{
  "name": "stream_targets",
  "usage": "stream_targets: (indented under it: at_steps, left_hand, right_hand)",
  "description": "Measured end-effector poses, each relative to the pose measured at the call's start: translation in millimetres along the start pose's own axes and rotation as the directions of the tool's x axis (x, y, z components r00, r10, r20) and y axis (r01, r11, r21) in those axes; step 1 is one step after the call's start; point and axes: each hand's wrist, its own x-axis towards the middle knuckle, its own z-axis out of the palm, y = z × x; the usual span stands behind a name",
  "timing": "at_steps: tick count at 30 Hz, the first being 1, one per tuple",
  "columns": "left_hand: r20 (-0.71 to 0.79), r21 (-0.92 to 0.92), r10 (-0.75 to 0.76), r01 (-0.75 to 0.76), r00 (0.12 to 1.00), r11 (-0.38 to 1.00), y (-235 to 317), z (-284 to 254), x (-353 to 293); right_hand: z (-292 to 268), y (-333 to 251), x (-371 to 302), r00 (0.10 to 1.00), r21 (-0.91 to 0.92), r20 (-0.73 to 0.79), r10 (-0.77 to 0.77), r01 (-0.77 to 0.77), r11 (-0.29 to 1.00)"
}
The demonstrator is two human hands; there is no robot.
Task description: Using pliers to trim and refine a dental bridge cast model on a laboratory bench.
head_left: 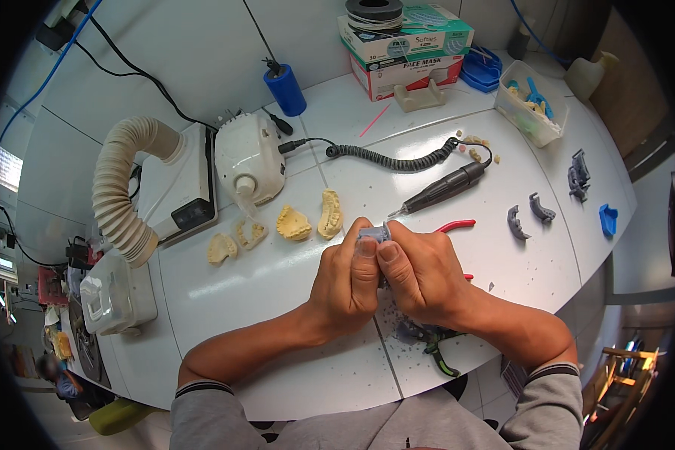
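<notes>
My left hand (343, 279) and my right hand (430, 271) meet at the middle of the white table. Both are closed on a small grey-blue plastic piece (373, 233), with the two thumbs side by side on its near edge. Fingers hide most of the piece, so its full shape does not show. Beyond my right hand, red handles (456, 225) of a hand tool stick out, its head hidden. Below my hands lies a green-and-black handled tool (441, 358) among grey crumbs. A black rotary handpiece (446, 187) rests just past my right hand.
Yellowish dental casts (293, 223) stand left of my hands. Behind them are a white control unit (249, 159) and a ribbed suction hose (112, 172). Grey arch-shaped pieces (517, 223) and a blue piece (608, 220) lie at right. A plastic bin (529, 124) and stacked boxes (405, 67) stand behind.
</notes>
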Motion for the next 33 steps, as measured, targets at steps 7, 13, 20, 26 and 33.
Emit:
stream_targets:
  at_steps: [7, 13, 20, 26, 33]
  left_hand:
    - [-0.016, -0.002, 0.017, -0.017, 1.000, 1.000, 0.9, 4.0, -3.2]
    - [-0.033, -0.104, -0.011, 0.008, 0.999, 0.995, -2.6, 1.9, -4.3]
    - [0.023, -0.369, -0.037, 0.043, 0.999, 0.928, -0.2, -5.8, 1.9]
    - [0.138, -0.595, -0.066, 0.136, 0.988, 0.792, -15.4, -22.8, 10.9]
    - [0.246, -0.605, -0.155, 0.277, 0.957, 0.747, -26.0, -47.4, 5.5]
  right_hand:
    - [8.1, 8.3, -1.9, 0.992, 0.049, -0.076, -0.101, 0.105, 0.993]
    - [2.6, 0.0, -3.1, 0.998, 0.233, -0.061, 0.002, 0.013, 0.972]
    - [-19.2, -3.0, 6.2, 0.981, 0.458, 0.148, 0.128, -0.183, 0.870]
    - [-50.4, 7.1, 12.2, 0.970, 0.254, 0.227, 0.089, -0.147, 0.956]
    - [-56.3, -0.9, 6.3, 0.841, -0.134, 0.529, 0.112, -0.048, 0.990]
